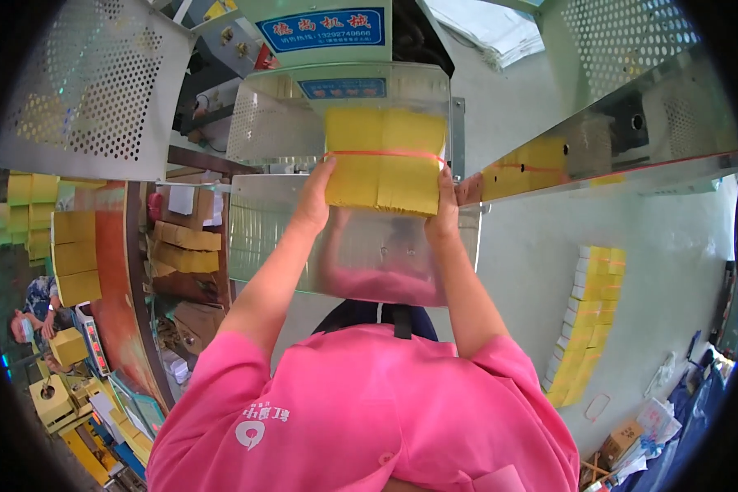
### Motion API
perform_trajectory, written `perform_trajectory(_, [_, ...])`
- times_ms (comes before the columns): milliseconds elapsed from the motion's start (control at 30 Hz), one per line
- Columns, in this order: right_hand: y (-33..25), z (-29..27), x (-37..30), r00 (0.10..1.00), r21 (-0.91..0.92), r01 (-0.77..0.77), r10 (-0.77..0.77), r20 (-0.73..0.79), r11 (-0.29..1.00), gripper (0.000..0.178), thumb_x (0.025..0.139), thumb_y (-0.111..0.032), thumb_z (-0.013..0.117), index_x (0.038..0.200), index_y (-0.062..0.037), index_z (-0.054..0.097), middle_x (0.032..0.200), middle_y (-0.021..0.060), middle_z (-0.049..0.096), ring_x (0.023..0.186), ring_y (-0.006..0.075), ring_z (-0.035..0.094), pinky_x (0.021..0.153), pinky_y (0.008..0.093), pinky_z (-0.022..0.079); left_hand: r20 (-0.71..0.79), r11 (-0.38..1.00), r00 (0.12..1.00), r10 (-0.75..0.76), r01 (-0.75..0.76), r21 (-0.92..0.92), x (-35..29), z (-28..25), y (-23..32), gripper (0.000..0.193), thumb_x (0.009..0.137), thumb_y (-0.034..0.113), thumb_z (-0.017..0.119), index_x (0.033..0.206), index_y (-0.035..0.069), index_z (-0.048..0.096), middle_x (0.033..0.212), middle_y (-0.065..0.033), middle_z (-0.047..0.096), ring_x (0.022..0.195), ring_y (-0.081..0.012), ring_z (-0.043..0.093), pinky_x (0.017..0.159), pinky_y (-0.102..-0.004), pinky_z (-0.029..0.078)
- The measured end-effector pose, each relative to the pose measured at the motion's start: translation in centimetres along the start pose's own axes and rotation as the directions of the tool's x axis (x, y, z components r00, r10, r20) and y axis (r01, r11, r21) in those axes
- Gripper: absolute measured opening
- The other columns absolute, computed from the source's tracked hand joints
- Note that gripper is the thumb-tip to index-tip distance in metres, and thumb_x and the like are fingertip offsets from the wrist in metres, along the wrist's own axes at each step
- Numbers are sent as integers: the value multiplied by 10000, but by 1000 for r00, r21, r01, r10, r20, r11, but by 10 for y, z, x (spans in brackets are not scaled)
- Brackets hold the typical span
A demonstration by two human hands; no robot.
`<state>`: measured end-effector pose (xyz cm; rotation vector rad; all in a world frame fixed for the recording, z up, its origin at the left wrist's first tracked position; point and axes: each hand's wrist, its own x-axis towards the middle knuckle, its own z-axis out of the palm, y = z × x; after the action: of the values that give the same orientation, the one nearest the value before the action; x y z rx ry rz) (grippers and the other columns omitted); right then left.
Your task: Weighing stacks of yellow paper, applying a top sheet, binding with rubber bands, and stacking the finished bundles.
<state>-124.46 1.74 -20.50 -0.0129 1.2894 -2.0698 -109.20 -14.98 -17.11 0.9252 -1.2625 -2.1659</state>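
A thick bundle of yellow paper is between my hands, made of two blocks side by side. One pinkish-red band runs across it. My left hand grips the bundle's left side, and my right hand presses on its right side. Most fingers lie hidden along the sides or beneath. Directly under the bundle is a shiny metal plate, which mirrors my pink top and forearms. Beyond the bundle rises a clear, curved cover on the machine.
Perforated metal panels flank the machine, and a polished metal bar slants up at right. Banded yellow bundles line the floor at right. At far left, a masked person sits by yellow equipment. Cardboard and paper fill shelves.
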Motion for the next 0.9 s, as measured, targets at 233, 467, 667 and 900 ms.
perform_trajectory(233, [12,-3,0,1000,-19,-4,5,17,1000,580,998,-462,498,1400,-45,465,1280,65,532,1175,162,506,1042,331,371,4,999,999,49,-49,17,-17,-9,0,532,1022,432,441,1395,55,480,1379,-54,521,1289,-172,456,1081,-335,326])
perform_trajectory(467, [-4,11,-77,961,-388,173,-69,269,905,598,1009,-418,444,1443,-8,415,1359,160,529,1290,251,475,1083,320,329,-279,973,960,37,29,228,-106,-46,-4,527,1044,431,371,1290,2,554,1239,-83,606,1144,-172,554,995,-326,407])
perform_trajectory(667, [-14,6,-131,961,-882,272,-148,231,385,361,970,-299,502,1173,-24,617,1063,177,678,977,333,655,860,377,500,-122,932,989,-79,117,342,-115,-96,6,520,1053,386,342,1182,-46,600,1067,-83,661,980,-174,607,887,-315,459])
perform_trajectory(900, [-10,-4,-148,909,-699,240,-410,-82,673,167,911,-27,563,1037,-11,671,847,75,669,762,108,649,721,267,512,7,738,988,152,-118,664,-100,-109,-7,277,974,201,520,1018,-40,652,873,-49,662,736,-110,574,655,-274,460])
